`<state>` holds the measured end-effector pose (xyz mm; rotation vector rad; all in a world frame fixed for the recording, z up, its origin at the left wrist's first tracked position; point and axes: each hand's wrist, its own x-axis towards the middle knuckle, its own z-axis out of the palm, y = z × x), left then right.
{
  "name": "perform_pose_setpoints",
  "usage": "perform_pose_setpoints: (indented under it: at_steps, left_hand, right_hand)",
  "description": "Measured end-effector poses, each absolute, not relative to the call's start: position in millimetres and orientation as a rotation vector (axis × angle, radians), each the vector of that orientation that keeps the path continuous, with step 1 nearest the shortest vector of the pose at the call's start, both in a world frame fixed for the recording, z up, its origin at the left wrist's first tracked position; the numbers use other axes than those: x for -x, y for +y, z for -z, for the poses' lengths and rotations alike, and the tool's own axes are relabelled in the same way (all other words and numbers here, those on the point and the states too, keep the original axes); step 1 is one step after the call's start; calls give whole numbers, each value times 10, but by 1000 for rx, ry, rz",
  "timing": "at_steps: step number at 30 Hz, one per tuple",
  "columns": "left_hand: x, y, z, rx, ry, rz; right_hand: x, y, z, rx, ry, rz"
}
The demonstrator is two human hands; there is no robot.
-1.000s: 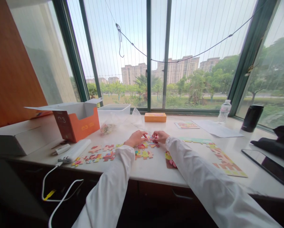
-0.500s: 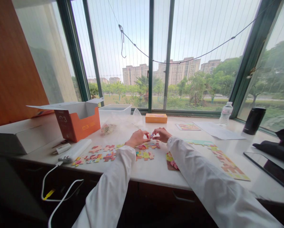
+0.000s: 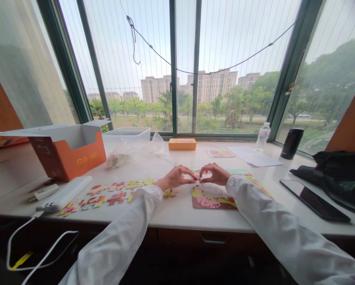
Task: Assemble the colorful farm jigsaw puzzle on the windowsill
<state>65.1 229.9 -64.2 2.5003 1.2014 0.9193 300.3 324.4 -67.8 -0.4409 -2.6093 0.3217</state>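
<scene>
Roughly central: the left hand (image 3: 177, 177) and the right hand (image 3: 215, 174) meet above the pale desk (image 3: 171, 217), fingertips facing and close together.
Left grip: closed, thumb and fingers pinching a small puzzle piece (image 3: 197, 174) from the left.
Right grip: closed as well, thumb and fingers curled onto the same small puzzle piece from the right.
Piece between the fingertips: mostly hidden by them; whether it is 1 piece or several joined cannot be told.
Assembled section (image 3: 208, 202): flat on the desk, just to the near side of the right hand, with a pink figure above a brown bottom edge; the right sleeve (image 3: 254, 206) covers part of it.
Teal strip (image 3: 239, 172): flat on the desk, on the far side of the right sleeve.
Loose pieces (image 3: 117, 198): spread left of the left hand in about 2 uneven rows, red, yellow and pink, with a few more beside the left wrist.
Far edge: a clear bin (image 3: 126, 135) at left, a rumpled plastic bag (image 3: 135, 152) just in front of it, an orange box (image 3: 182, 145) nearer the middle.
Far right: a picture card (image 3: 220, 153), a white sheet (image 3: 251, 156), an upright water bottle (image 3: 263, 136) and an upright black cylinder (image 3: 292, 143).
Near right: a dark-screened tablet (image 3: 314, 200) beside a black bag (image 3: 342, 174).
Left end: an orange carton (image 3: 85, 158) with flaps open; on its near side, a white power strip (image 3: 67, 192) and an adapter (image 3: 46, 192).
</scene>
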Motion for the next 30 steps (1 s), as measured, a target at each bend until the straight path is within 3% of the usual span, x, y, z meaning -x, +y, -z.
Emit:
perform_pose_setpoints:
  at_steps: [17, 30]
  left_hand:
    - [-654, 2300, 698, -2454, 1219, -810]
    - [-674, 2340, 740, -2510, 1243, -781]
  right_hand:
    - [-2968, 3326, 849, 318, -2630, -669]
    - [-2964, 3365, 940, 421, -2604, -585]
